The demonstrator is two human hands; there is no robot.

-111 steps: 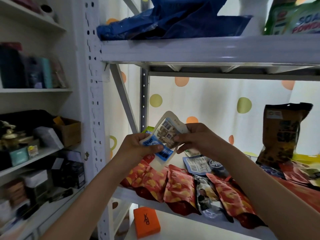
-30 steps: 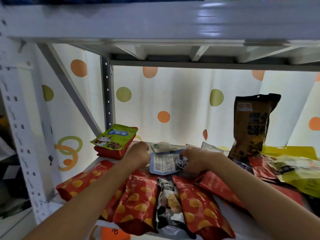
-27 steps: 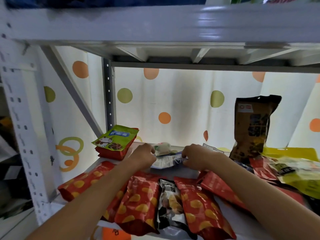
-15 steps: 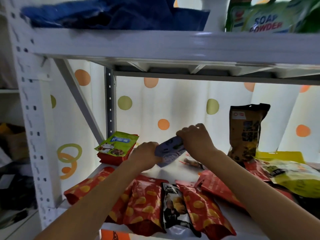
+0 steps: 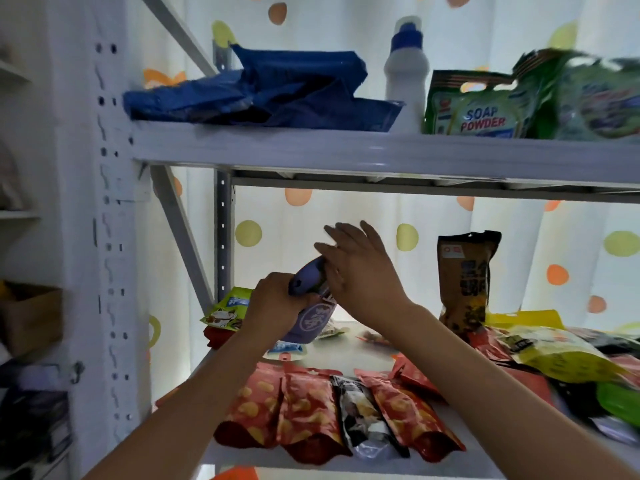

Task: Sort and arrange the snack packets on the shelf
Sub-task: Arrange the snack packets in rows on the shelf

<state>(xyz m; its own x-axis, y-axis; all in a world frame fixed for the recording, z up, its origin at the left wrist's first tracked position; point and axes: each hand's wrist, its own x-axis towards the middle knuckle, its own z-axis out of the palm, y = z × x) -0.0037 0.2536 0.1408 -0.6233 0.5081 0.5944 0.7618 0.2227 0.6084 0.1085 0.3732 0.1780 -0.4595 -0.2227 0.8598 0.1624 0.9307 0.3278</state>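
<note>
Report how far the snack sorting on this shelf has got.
Done: red packets lie in a row at the shelf front. In hand: the left hand grips a purple packet; the right hand lies open against it. Left: the mixed heap of packets on the right.

We look into what seems a home storeroom or a small shop's stock corner; we cannot tell which. A white metal rack (image 5: 114,237) with punched uprights carries goods on open shelves: snack packets (image 5: 311,410) lie loose on the lower shelf (image 5: 363,351), while the upper shelf (image 5: 346,150) holds a soap powder bag (image 5: 481,109), a white bottle with a blue cap (image 5: 405,71) and blue bags (image 5: 263,91). A polka-dot curtain (image 5: 398,230) hangs behind, and a cardboard box (image 5: 31,317) sits on side shelving at our left.
</note>
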